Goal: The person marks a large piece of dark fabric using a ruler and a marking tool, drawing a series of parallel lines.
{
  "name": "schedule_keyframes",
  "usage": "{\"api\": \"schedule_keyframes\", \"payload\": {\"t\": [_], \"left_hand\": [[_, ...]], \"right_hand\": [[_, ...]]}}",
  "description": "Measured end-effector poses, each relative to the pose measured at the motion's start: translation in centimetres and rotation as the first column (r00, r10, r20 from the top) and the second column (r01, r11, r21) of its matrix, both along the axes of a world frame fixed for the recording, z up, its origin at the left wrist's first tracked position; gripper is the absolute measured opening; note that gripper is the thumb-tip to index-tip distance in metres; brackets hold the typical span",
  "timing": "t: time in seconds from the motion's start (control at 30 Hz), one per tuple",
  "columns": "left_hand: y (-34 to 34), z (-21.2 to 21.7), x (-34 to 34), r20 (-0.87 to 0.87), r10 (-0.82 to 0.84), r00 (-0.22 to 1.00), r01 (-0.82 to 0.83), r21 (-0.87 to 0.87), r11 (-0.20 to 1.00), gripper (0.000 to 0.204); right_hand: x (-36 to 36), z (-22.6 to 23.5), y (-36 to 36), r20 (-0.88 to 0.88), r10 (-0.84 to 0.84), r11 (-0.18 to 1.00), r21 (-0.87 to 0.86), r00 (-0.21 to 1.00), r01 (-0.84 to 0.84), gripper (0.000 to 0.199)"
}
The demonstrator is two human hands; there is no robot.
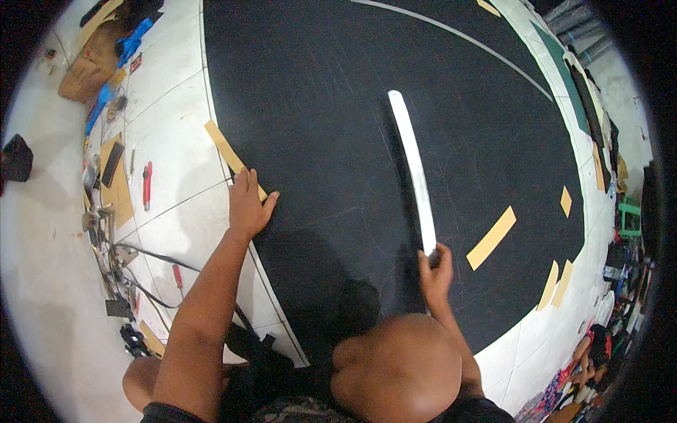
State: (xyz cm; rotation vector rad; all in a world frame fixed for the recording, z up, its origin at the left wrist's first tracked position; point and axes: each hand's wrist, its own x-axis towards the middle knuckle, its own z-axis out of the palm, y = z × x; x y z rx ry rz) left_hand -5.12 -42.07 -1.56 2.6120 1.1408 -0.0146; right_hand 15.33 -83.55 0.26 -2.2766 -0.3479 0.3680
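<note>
My right hand (436, 273) pinches the near end of a long, shiny metal ruler (411, 158) with a rounded far end. The ruler points away from me over a large black sheet (317, 155) marked with faint scratched lines. On the sheet's left edge, my left hand (251, 208) rests with its fingers stretched out and the thumb apart. Beneath those fingers lies a narrow tan strip (223, 145), partly hidden by the hand. To the right of the ruler, another tan strip (492, 237) lies flat on the sheet.
Smaller tan pieces (566, 201) lie toward the right edge. On the white tiles at left are a red cutter knife (147, 185), a red-handled tool (178, 276), black cords and a cardboard box (92, 67). A thin grey strip (465, 39) curves across the far side.
</note>
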Motion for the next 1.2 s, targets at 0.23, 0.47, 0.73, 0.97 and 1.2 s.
{"api": "schedule_keyframes", "payload": {"t": [0.23,0.47,0.73,0.97,1.2], "left_hand": [[-2.1,-0.5,2.4,0.053,0.075,0.996,-0.076,0.0,0.997,0.077],[0.1,0.7,9.1,0.142,-0.138,0.98,0.144,-0.033,0.989,0.09],[1.2,1.3,15.8,-0.025,-0.29,0.957,0.286,-0.107,0.952,0.108],[2.1,1.1,16.6,-0.076,-0.348,0.935,0.338,-0.119,0.934,0.118],[2.3,2.5,17.5,-0.191,-0.298,0.935,0.279,-0.122,0.953,0.123]], "right_hand": [[-1.5,-1.1,14.6,-0.001,0.197,0.974,0.112,0.98,-0.195,0.044],[-1.2,-1.8,14.7,0.264,0.323,0.939,0.027,0.909,-0.342,0.037],[-4.3,-0.4,7.3,0.102,0.52,0.843,-0.222,0.848,-0.491,0.043],[-5.8,-2.3,7.2,0.228,0.47,0.882,-0.158,0.853,-0.444,0.047],[-6.1,-2.3,7.9,0.225,0.45,0.89,-0.197,0.864,-0.412,0.045]]}}
